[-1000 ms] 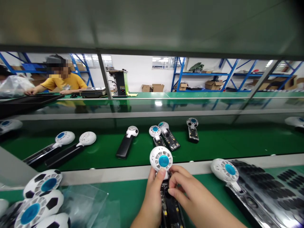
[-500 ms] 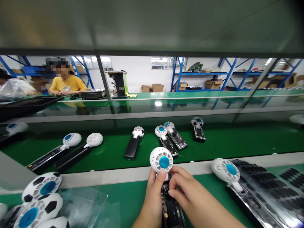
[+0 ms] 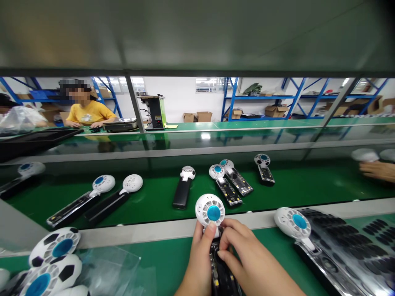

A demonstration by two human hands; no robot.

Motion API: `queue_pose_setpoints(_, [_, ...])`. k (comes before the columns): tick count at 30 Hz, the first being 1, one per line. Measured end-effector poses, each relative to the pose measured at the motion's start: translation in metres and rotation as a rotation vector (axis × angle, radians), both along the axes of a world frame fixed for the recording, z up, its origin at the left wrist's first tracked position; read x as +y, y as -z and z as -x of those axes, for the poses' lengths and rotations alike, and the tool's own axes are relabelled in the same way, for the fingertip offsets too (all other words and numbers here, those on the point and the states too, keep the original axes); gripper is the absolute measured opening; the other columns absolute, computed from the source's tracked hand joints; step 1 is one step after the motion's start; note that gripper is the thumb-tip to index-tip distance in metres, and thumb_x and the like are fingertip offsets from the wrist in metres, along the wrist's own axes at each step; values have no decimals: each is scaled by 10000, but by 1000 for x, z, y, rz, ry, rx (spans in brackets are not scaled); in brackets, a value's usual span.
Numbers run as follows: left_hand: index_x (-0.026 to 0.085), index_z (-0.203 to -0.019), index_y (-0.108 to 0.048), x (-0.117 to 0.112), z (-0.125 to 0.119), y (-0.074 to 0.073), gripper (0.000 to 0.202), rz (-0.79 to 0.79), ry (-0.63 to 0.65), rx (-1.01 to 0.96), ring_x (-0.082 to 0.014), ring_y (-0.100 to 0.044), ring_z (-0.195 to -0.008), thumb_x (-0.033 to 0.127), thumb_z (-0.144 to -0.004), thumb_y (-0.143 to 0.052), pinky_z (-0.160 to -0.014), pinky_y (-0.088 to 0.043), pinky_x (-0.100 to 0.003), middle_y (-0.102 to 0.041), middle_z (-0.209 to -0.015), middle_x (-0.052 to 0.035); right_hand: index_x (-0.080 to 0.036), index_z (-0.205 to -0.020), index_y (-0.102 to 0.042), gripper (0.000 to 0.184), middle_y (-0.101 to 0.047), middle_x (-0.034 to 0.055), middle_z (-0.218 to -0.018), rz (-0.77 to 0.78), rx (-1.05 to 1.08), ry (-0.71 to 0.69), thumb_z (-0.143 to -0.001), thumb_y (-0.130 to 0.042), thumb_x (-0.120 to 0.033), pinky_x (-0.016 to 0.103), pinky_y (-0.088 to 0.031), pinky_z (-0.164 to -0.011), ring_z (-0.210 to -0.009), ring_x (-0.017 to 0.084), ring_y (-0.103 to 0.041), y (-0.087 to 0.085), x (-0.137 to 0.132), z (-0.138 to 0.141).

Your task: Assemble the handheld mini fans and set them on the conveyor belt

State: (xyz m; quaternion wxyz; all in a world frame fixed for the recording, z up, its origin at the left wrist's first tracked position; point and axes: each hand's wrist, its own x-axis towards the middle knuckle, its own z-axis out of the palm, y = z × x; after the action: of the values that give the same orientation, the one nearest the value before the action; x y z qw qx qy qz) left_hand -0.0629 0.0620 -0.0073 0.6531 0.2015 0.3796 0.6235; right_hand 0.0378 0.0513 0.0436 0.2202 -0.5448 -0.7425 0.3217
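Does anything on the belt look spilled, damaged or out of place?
No spill or damage stands out. On the green belt, the middle black-handled fan and another further left show no blue disc, unlike their neighbours; perhaps lying face down.

Both hands [image 3: 245,250] meet closely, fingers [image 3: 231,237] bent.

Bare hands [image 3: 200,250], slender fingers [image 3: 231,236], rounded thumb tip [image 3: 210,228], bare wrists [image 3: 254,253], smooth bare forearms [image 3: 274,273]
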Motion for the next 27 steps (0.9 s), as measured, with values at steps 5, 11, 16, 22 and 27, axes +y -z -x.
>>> queue_pose_setpoints(5, [181,-1100,-520,1,1,0,587,-29,49,-49,-243,-635,-767,444,-600,-679,-738,-439,-346,-688,-740,-48,-214,-1212,-325,558,-506,76,-1175,226,275,21,-689,-504,-142,311,-387,-907,-1067,185,-500,17,5,-3])
queue_pose_setpoints(11, [178,-1022,-553,9,1,4,596,24,-68,122,-259,-611,-867,491,-536,-697,-783,-418,-319,-687,-841,-66,-194,-1238,-371,560,-550,85,-1140,113,302,-77,-695,-505,-164,281,-403,-889,-1035,187,-538,17,2,-4])
queue_pose_setpoints(16, [204,-1052,-510,23,17,-17,605,-10,-200,324,-275,-585,-949,520,-561,-666,-812,-413,-348,-656,-976,-101,-218,-1100,-495,266,-581,31,-1084,-160,-80,155,-870,-401,-315,254,-422,-856,-1011,137,-539,-13,65,-53])
queue_pose_setpoints(22, [190,-1207,-391,83,91,-44,563,-8,-244,1056,-286,-591,-920,531,-760,-421,-765,-425,-388,-614,-1051,-121,-162,-1068,-530,254,-544,57,-1120,-187,-392,386,-850,-510,-292,429,-435,-824,-967,201,-544,-13,160,-116])
queue_pose_setpoints(27, [116,-1247,-345,150,125,-35,471,-87,-239,1326,-251,-506,-1053,247,-814,-473,-871,-379,-420,-527,-1154,-148,-177,-1117,-501,288,-517,63,-1159,-146,-483,345,-855,-501,-296,427,-438,-826,-991,208,-531,1,164,-91])
